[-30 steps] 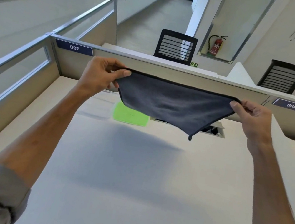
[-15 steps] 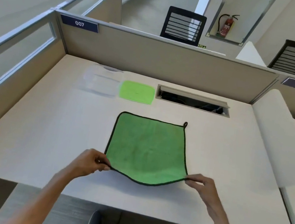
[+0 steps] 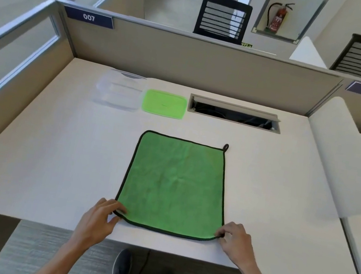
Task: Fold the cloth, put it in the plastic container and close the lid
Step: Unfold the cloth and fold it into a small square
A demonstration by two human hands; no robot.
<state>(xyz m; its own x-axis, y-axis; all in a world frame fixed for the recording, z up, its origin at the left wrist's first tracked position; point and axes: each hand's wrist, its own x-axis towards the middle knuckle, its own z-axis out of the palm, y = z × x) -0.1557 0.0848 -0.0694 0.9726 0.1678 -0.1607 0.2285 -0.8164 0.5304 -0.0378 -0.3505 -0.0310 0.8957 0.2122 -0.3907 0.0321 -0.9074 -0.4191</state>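
Green microfibre cloth [image 3: 175, 185] lies flat on the tabletop [image 3: 51, 163], its 2 near corners pinched by the left hand [image 3: 99, 216] and the right hand [image 3: 235, 240]. Beyond it sit the clear plastic container [image 3: 119, 89], its walls faint and hard to trace, and the green lid [image 3: 164, 104] just beside it.

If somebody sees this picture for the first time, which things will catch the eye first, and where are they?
The bright green cloth with its black edge lies spread flat in the middle of the desk. The left hand and right hand pinch its two near corners. At the back of the desk, a green lid lies beside a clear plastic container, which stands open.
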